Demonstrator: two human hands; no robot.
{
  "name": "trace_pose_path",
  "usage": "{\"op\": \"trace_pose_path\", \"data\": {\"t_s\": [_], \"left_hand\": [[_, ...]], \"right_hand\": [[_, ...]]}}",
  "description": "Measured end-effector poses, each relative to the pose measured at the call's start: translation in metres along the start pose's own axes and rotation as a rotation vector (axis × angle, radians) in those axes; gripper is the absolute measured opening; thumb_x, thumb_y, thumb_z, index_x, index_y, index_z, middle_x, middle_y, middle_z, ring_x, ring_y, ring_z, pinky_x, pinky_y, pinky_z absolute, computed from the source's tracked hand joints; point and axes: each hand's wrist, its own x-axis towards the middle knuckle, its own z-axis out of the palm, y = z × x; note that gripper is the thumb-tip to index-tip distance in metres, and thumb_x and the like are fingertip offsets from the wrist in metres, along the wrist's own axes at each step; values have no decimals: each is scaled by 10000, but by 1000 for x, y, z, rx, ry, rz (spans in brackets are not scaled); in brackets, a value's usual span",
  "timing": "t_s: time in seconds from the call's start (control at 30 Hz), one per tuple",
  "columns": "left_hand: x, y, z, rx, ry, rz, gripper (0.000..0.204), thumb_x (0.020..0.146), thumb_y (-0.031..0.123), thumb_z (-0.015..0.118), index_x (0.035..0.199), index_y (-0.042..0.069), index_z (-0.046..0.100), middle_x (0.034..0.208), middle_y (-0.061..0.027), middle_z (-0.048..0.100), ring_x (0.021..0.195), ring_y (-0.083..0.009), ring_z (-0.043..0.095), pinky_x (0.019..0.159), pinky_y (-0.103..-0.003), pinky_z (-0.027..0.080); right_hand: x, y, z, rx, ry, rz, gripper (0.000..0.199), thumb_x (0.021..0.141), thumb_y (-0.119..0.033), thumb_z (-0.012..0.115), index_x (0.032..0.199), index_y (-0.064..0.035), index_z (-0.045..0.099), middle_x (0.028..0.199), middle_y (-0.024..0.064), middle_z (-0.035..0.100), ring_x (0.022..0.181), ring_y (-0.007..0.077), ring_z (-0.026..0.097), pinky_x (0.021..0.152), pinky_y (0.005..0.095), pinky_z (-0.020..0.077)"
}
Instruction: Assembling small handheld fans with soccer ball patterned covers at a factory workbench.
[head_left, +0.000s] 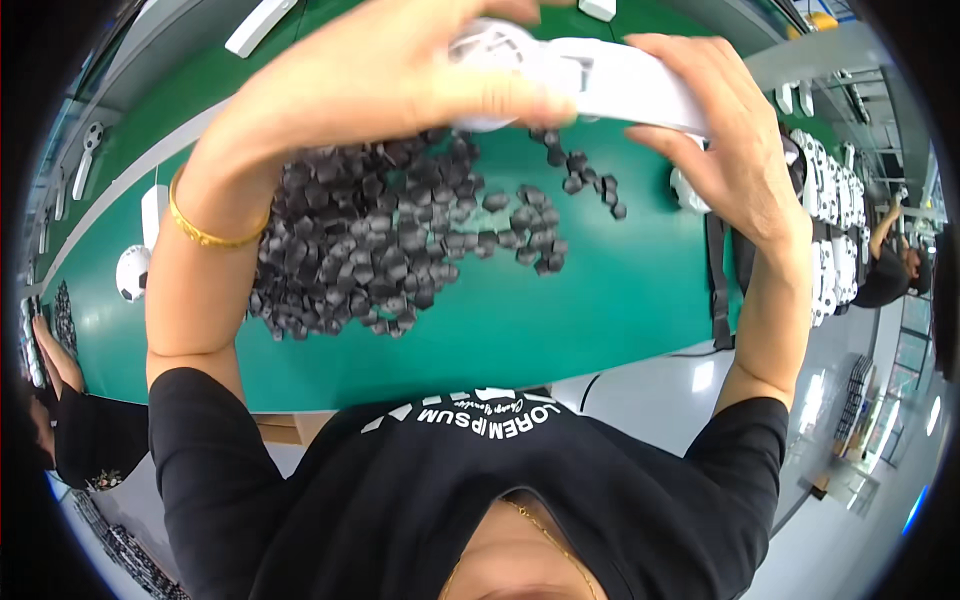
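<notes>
In front of me, above the far part of the green table, I hold a white long-handled device (630,85) with a round, openwork, ball-like head. My left hand (430,80) is closed around the round head, its thumb pressed across the near side; the fingers are partly blurred and cut off by the top edge. My right hand (735,130) grips the far end of the handle between thumb and fingers. Below my left hand lies a big heap of small black pentagonal pieces (370,240). A loose string of the same pieces (580,170) trails off to its right.
A black-and-white football-patterned ball (132,273) sits left of my arm on the green table (600,300). A black strap with a buckle (719,285) hangs at the right edge. Stacked white pieces with black patches (825,190) stand farther right. Other people work at both sides.
</notes>
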Motion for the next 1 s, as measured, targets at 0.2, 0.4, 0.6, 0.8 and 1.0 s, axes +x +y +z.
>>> {"op": "trace_pose_path", "data": {"t_s": [0.2, 0.4, 0.6, 0.8, 1.0], "left_hand": [[-54, -19, 59, 41, 220, 92, 640, 745, 341, 763, 1227, -18, 544, 1038, -131, 643, 923, -240, 630, 833, -312, 488], [-95, -44, 106, -891, 431, -65, 456, 906, 293, 601, 1248, 8, 503, 989, -80, 635, 842, -117, 631, 550, -280, 575], [-93, -53, 125, -1055, 587, -3, 449, 989, 355, 448, 1282, 15, 461, 1038, -119, 625, 837, -148, 640, 546, -306, 576], [-91, -55, 133, -1156, 582, 38, 453, 999, 334, 423, 1326, 22, 411, 1065, -135, 617, 857, -164, 641, 584, -324, 587], [-90, -54, 133, -1151, 592, 0, 472, 1002, 333, 419, 1363, 36, 357, 1079, -126, 604, 888, -176, 641, 631, -344, 599]], "right_hand": [[-12, -32, -8, -28, -36, -89, 710, 808, -297, 753, 1368, -38, 401, 1276, 118, 540, 1129, 290, 548, 963, 367, 455], [-57, -54, 76, 545, 227, 604, 222, 847, -95, 674, 1058, -26, 660, 941, 48, 671, 822, 105, 615, 695, 266, 498], [-88, -51, 112, 451, 171, 787, 162, 846, -72, 667, 992, -4, 680, 891, 79, 666, 729, 123, 619, 643, 269, 499], [-84, -46, 122, 336, 168, 686, 182, 822, -71, 687, 975, 23, 655, 842, 125, 645, 717, 188, 629, 655, 301, 506], [-76, -42, 119, 375, 96, 720, 139, 833, -90, 694, 886, 18, 626, 774, 66, 628, 663, 135, 600, 598, 276, 487]]}}
